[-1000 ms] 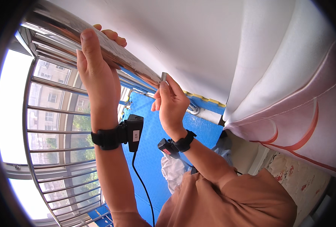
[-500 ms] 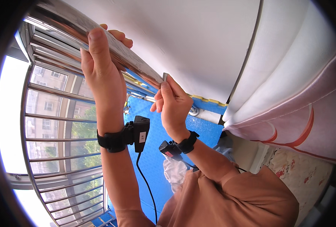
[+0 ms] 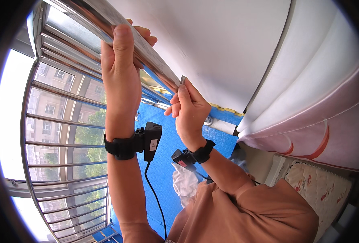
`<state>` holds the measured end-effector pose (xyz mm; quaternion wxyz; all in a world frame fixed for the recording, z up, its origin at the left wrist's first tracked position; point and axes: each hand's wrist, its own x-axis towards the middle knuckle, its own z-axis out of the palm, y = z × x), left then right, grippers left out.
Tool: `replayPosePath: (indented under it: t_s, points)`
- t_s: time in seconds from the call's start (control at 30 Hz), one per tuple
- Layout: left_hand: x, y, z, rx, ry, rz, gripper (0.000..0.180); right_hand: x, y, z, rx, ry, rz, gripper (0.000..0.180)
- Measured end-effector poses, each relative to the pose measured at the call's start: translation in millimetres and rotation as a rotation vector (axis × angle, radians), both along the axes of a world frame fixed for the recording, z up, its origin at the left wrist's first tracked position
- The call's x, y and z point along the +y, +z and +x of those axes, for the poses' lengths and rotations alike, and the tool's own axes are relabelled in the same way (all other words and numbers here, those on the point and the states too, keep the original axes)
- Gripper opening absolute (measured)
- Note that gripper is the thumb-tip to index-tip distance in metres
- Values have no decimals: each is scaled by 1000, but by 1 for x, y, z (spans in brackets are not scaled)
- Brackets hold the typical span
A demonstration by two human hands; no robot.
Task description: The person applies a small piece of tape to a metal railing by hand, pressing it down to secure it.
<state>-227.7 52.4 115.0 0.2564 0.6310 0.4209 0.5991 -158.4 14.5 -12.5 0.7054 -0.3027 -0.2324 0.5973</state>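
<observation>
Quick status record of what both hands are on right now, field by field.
left hand: wrapped around the shiny metal pole, thumb toward the camera
right hand: pinching a small flat metal piece against the pole's lower end
wrists: black straps, each with a small black device; a cable hangs from the left one
backdrop: window bars, blue mesh sheet, white curtain

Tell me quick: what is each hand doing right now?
Left hand: closed around the shiny metal rail overhead.
Right hand: closed, pinching a small thin metal piece at the rail's underside.
</observation>
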Motion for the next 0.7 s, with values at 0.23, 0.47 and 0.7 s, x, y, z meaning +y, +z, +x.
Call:
replayPosePath:
  t_s: [0.23,0.47,0.7]
  points:
    - [-4,6,1,-2,48,-53,50,11,58,1,271,87,160,33]
    - [-15,27,-20,269,87,-89,40,11,2,8,98,-7,107,29]
    - [-24,62,-42,473,274,15,68,-4,5,3,73,62,56,28]
